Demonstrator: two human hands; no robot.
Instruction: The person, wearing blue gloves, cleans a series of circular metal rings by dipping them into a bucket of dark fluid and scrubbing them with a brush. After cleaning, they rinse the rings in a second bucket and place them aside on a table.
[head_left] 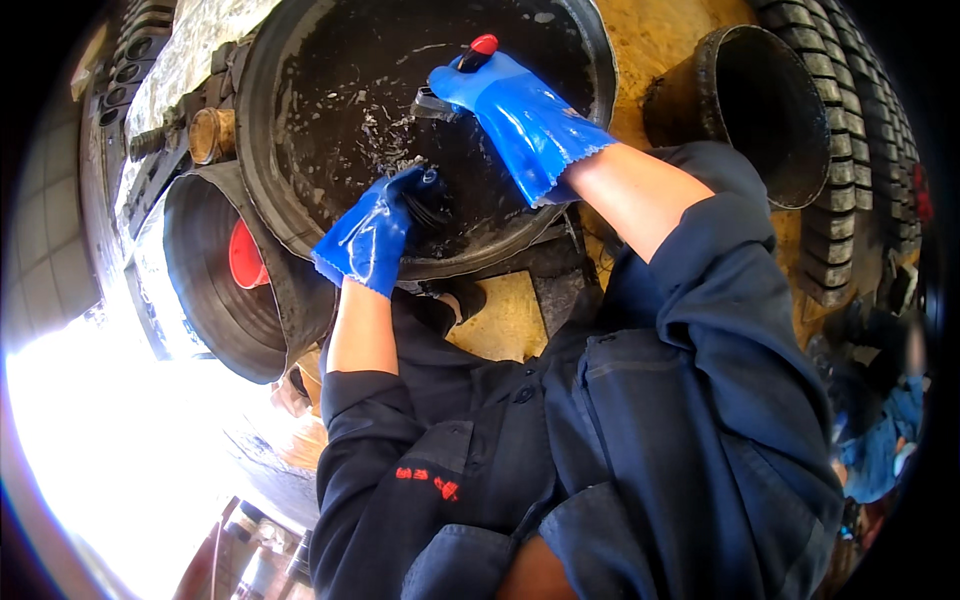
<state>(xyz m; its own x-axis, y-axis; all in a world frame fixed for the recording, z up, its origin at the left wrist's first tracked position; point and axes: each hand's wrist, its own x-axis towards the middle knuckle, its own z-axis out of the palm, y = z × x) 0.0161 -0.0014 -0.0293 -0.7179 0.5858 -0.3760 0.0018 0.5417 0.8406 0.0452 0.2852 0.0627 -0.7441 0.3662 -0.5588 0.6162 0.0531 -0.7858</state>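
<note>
R hand [515,105], blue glove, clenched on red-tipped tool [478,50] inside wet tyre [330,100]. L hand [375,230] grips tyre's lower rim w/ sth dark, prob. a rag [432,205]. Second tyre [215,290] beside.

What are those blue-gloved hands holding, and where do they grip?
The right hand grips a red-tipped tool by its handle. The left hand presses on the wet black tyre; whether it holds anything is unclear.

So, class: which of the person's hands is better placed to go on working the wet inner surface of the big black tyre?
Probably the right hand: it holds the red-tipped tool against the tyre's inside. The left hand steadies the tyre's lower edge.
</note>
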